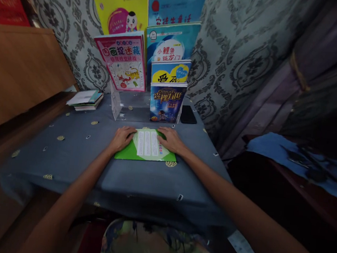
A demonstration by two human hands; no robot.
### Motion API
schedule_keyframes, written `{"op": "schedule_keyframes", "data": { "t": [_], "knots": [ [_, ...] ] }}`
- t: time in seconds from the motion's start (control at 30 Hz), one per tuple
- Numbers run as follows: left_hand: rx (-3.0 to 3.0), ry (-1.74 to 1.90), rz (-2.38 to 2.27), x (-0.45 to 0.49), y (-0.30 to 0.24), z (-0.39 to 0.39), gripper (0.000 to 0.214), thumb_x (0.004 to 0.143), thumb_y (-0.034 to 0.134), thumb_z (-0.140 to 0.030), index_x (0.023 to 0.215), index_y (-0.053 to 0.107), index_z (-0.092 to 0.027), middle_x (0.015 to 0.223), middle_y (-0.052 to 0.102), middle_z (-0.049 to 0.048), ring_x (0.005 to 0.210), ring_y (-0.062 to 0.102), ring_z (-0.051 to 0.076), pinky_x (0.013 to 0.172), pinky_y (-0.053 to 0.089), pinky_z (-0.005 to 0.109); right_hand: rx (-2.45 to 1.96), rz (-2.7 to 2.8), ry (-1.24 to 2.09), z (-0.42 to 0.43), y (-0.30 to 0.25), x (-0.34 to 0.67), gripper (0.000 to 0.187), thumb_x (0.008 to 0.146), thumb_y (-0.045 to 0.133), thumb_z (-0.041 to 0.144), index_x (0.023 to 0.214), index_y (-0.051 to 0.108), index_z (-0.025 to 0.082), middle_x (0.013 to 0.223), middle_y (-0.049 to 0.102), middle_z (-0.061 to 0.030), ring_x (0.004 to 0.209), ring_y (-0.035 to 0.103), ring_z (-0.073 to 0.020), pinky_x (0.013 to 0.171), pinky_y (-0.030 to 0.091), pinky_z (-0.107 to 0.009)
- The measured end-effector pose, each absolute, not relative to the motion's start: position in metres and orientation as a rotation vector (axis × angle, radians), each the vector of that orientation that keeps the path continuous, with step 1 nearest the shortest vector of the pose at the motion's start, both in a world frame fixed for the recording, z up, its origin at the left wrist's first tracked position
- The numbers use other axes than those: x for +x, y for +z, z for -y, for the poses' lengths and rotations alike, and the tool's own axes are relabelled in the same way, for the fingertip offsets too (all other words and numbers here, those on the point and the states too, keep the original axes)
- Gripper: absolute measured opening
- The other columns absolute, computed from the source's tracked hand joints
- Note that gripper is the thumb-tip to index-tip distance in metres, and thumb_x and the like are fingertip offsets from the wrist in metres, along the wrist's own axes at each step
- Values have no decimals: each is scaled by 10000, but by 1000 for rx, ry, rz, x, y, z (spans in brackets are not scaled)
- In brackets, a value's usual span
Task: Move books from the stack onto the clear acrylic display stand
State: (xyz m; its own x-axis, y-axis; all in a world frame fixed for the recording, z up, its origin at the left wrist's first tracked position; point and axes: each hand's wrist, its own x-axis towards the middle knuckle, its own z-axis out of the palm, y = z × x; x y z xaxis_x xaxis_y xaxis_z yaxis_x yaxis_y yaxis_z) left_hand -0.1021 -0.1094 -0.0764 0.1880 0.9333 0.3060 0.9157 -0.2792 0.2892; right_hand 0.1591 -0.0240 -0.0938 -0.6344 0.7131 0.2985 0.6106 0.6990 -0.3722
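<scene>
A: Head view: where is the green book (146,145)?
B: Flat, just in front of the rack (119,106). The left hand (122,137) and right hand (171,139) lie open on its 2 ends, gripping nothing.
A: Long axis?
B: Seemingly parallel to the rack's front; I can't tell which end is the top.
A: Risk?
B: Flat palms could slip, or shove it into the rack and topple the books (167,100).

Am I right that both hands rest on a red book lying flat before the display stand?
Not quite: the head view shows the book is green, not red. The left hand and right hand do rest on it, flat before the display stand.
</scene>
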Motion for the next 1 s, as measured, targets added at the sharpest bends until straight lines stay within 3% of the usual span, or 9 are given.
{"op": "schedule_keyframes", "data": {
  "t": [0.37, 1.0],
  "knots": [
    [2372, 823, -1984, -109, -91, 103, 273, 933, 491, -165, 1060, 732, -176, 1104, 738, 94, 1056, 650, 252, 1007, 495, 406, -1014, 2487, 325, 19, -98, 159, 438, 949, 520, 256, 1341, 650, 108, 1403, 637, -171, 1298, 581, -313, 1117, 421, -466],
    [2406, 889, -2005, -112, -97, 104, 263, 922, 492, -189, 1033, 730, -186, 1075, 726, 86, 1021, 640, 248, 982, 506, 406, -1026, 2494, 324, 18, -100, 160, 430, 966, 500, 240, 1358, 635, 124, 1426, 623, -152, 1321, 566, -291, 1126, 404, -453]
  ]
}}
